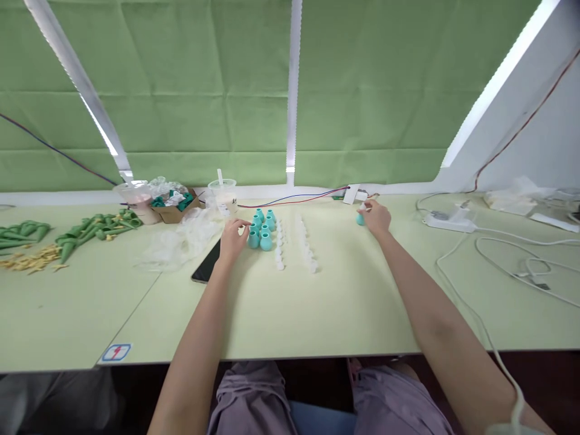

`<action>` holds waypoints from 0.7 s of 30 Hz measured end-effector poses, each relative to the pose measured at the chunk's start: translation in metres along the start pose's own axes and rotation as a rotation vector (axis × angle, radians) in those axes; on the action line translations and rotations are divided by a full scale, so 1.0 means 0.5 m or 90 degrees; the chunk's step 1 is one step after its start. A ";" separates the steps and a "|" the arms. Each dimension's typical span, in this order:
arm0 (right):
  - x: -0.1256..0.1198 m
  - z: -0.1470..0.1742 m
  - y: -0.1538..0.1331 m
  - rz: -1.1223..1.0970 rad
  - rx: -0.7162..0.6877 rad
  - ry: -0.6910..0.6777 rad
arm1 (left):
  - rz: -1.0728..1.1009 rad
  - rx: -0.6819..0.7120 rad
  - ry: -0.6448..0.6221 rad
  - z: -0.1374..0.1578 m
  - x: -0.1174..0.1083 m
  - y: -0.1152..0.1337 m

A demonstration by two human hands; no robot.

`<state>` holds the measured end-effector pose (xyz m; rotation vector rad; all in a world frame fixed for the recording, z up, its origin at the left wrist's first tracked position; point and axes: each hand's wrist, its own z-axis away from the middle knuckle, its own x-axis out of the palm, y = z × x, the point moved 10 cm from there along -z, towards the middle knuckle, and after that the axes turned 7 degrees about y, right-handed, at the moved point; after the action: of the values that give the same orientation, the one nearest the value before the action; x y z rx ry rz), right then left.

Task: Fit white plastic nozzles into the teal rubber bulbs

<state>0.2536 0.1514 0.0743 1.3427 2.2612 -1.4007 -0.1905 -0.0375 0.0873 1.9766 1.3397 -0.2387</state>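
Several small teal flask-shaped pieces (266, 242) with open tops stand upright in a close group on the table. At the group's left side, my left hand (233, 238) has its index finger and thumb apart, reaching against the nearest piece. Farther right, my right hand (377, 216) pinches the top of a single teal flask-shaped piece (360, 219), where something white shows under the fingers. Between my hands run two rows of small translucent white parts, one row (280, 244) beside the teal group and another row (308, 244) to its right.
A phone (207, 266) lies by my left wrist. Behind it are clear plastic bags (181, 238), a drink cup (223, 196) and a cardboard box (174, 212). Green cone-shaped pieces (90, 231) lie left. White cables and a power strip (448, 223) lie right.
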 end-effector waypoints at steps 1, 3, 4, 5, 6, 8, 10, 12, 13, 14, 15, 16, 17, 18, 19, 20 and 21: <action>-0.006 0.009 -0.016 -0.062 -0.009 0.009 | 0.002 0.008 0.029 -0.001 -0.011 0.008; -0.022 0.038 -0.061 -0.231 -0.021 0.024 | 0.000 0.029 0.119 -0.002 -0.047 0.034; -0.030 0.058 -0.087 -0.318 -0.018 0.026 | -0.002 0.040 0.171 -0.001 -0.069 0.051; -0.033 0.083 -0.116 -0.396 -0.008 0.012 | -0.003 0.053 0.215 0.001 -0.087 0.072; -0.031 0.110 -0.146 -0.465 0.010 -0.018 | -0.001 0.079 0.234 0.003 -0.097 0.099; -0.014 0.177 -0.222 -0.583 0.036 -0.136 | 0.008 0.162 0.201 0.010 -0.088 0.167; -0.011 0.240 -0.290 -0.668 0.040 -0.218 | 0.019 0.272 0.095 0.029 -0.045 0.241; -0.006 0.292 -0.336 -0.707 0.029 -0.295 | 0.012 0.345 0.009 0.056 0.002 0.290; -0.001 0.312 -0.349 -0.711 0.022 -0.330 | 0.000 0.364 -0.014 0.068 0.020 0.303; 0.004 0.325 -0.353 -0.711 0.023 -0.353 | -0.018 0.364 -0.015 0.075 0.032 0.308; 0.009 0.333 -0.350 -0.706 0.026 -0.367 | -0.034 0.361 -0.014 0.079 0.041 0.308; 0.013 0.336 -0.344 -0.694 0.024 -0.371 | -0.048 0.360 -0.013 0.083 0.048 0.307; 0.014 0.336 -0.336 -0.675 0.016 -0.366 | -0.059 0.363 -0.014 0.086 0.053 0.305; 0.013 0.334 -0.330 -0.649 0.000 -0.354 | -0.068 0.370 -0.018 0.088 0.057 0.305; 0.009 0.332 -0.326 -0.616 -0.025 -0.337 | -0.076 0.380 -0.024 0.090 0.060 0.305; 0.003 0.329 -0.325 -0.581 -0.055 -0.315 | -0.083 0.389 -0.028 0.091 0.062 0.305; -0.006 0.327 -0.326 -0.548 -0.087 -0.287 | -0.090 0.395 -0.029 0.091 0.062 0.306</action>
<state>0.0834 -0.0038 0.0900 -0.0697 2.6045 -1.4870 -0.0334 -0.0745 0.1087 2.3475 1.4969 -0.8467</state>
